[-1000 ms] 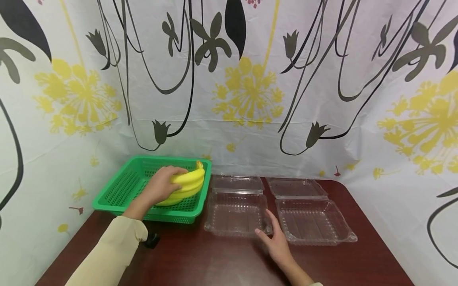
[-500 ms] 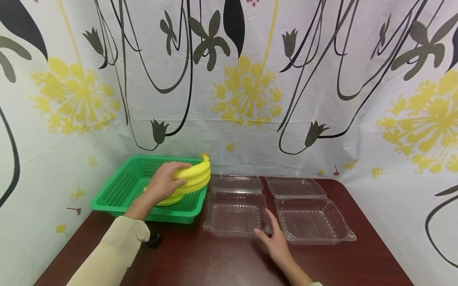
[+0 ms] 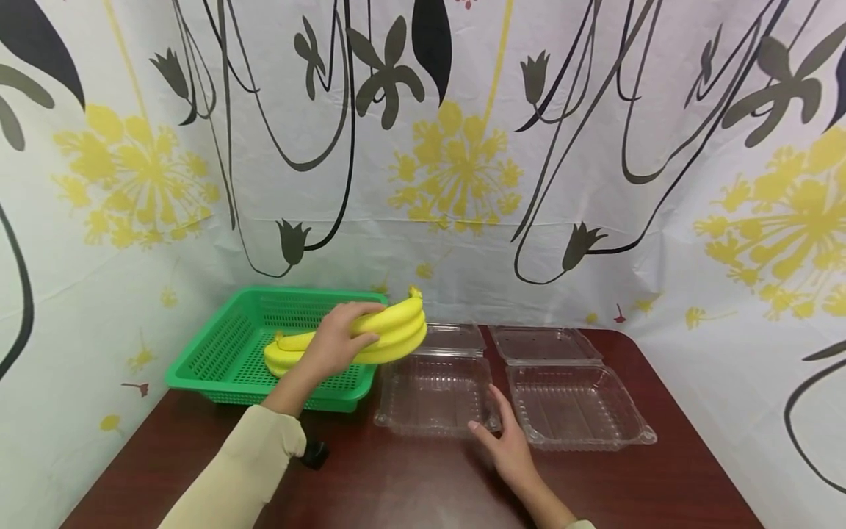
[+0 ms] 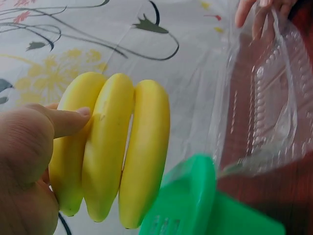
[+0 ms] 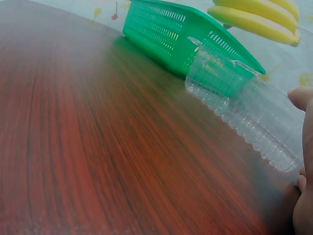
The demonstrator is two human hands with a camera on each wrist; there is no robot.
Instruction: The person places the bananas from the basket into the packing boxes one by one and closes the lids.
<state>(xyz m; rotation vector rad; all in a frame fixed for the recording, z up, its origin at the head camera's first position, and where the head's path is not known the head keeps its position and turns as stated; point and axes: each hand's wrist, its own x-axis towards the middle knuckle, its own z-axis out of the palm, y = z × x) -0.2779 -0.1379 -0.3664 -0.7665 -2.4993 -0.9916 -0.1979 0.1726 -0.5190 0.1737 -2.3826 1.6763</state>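
**Banana bunch (image 3: pixel 399 330) held aloft in my left hand (image 3: pixel 338 339)**

The bunch sits at mid-frame in the head view, overlapping the right rim of the green basket (image 3: pixel 214 342). My left fingers and thumb grip it; three bananas show in the left wrist view. Its long axis runs from lower left to upper right, stem end at upper right, slanting across the left clear container (image 3: pixel 436 397). That container lies below and to the right of the bunch, between it and my right hand (image 3: pixel 510 447). My left hand is the nearer, being on the fruit; my right stands well apart, thumb and forefinger extended at the container's lower right corner. The right clear container (image 3: pixel 578 408) lies beyond, at right of frame. A second bunch (image 3: pixel 277 358) lies in the basket.

Not established: whether my right hand actually touches the container. The right wrist view cuts that hand off at its edge. My left forearm partly hides the second bunch, and the held bunch's stem does not show in the left wrist view.
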